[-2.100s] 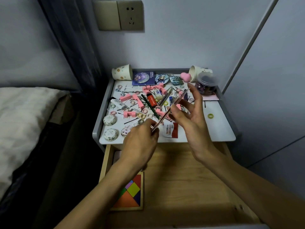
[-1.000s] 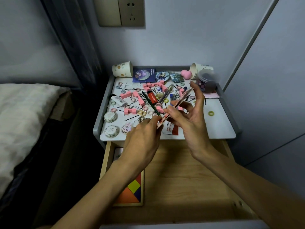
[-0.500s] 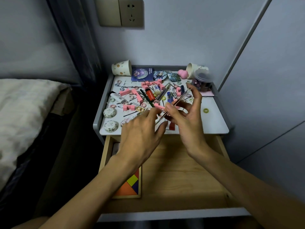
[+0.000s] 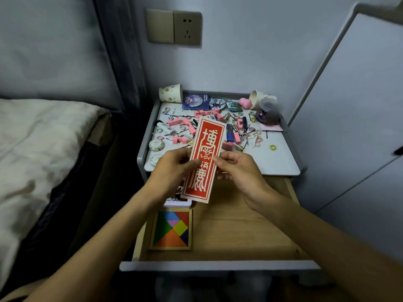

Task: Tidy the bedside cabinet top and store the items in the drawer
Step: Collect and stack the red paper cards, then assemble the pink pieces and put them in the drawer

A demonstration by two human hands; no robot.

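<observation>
Head view: the red card (image 4: 204, 160) is pinched at mid-length between both hands, left hand (image 4: 174, 168) at 9 o'clock, right hand (image 4: 236, 168) at 3 o'clock. It hangs above the front edge of the cabinet top (image 4: 277, 158) and the open drawer (image 4: 239, 225).

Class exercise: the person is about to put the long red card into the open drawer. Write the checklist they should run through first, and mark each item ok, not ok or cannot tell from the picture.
1. Card held securely: ok. The left hand and right hand both pinch the red card.
2. Drawer open: ok. The drawer is pulled out.
3. Free floor for the card: ok. Bare wood lies right of the tangram puzzle.
4. Card clear of the cabinet top clutter: cannot tell; its upper end overlaps the clutter in view.
5. Nothing else caught behind the card: cannot tell.
</observation>
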